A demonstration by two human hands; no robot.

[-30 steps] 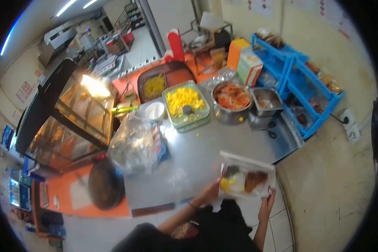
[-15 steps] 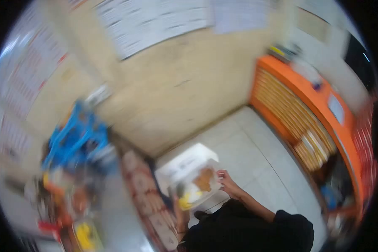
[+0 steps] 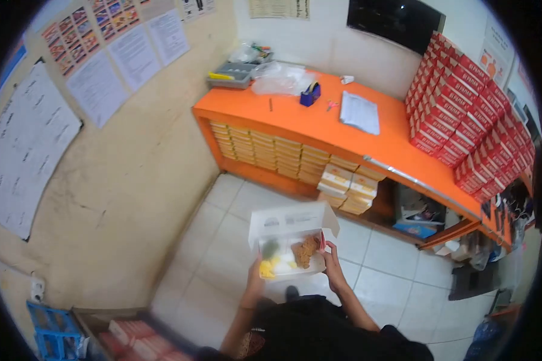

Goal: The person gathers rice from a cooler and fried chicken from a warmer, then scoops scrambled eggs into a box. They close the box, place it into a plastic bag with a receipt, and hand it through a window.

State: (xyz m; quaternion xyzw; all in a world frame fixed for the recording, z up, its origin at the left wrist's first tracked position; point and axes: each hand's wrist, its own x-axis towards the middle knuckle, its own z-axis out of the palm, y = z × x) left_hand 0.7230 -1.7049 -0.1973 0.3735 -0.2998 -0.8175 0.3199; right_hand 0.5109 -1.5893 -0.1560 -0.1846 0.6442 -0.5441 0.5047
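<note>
Both my hands hold an open food box (image 3: pixel 295 222) in front of my body, its white lid raised at the far side. My left hand (image 3: pixel 255 278) grips the near left side, and my right hand (image 3: pixel 333 266) is closed on the right side. Inside, a brown fried piece (image 3: pixel 305 251) lies at the right. Yellow food (image 3: pixel 267 268) sits at the near left, something green (image 3: pixel 271 248) behind it, and white food (image 3: pixel 286 262) in the middle.
An orange counter (image 3: pixel 355 141) crosses ahead, bearing a grey tray (image 3: pixel 235 74), a tape dispenser (image 3: pixel 310 94), papers (image 3: pixel 360 112) and red box stacks (image 3: pixel 457 90). Yellow boxes (image 3: pixel 289 157) fill its shelf. A blue rack (image 3: pixel 57 331) stands at lower left.
The view has swung right, bringing the orange counter in front and the red box stacks into sight. The open food box is still in both my hands.
</note>
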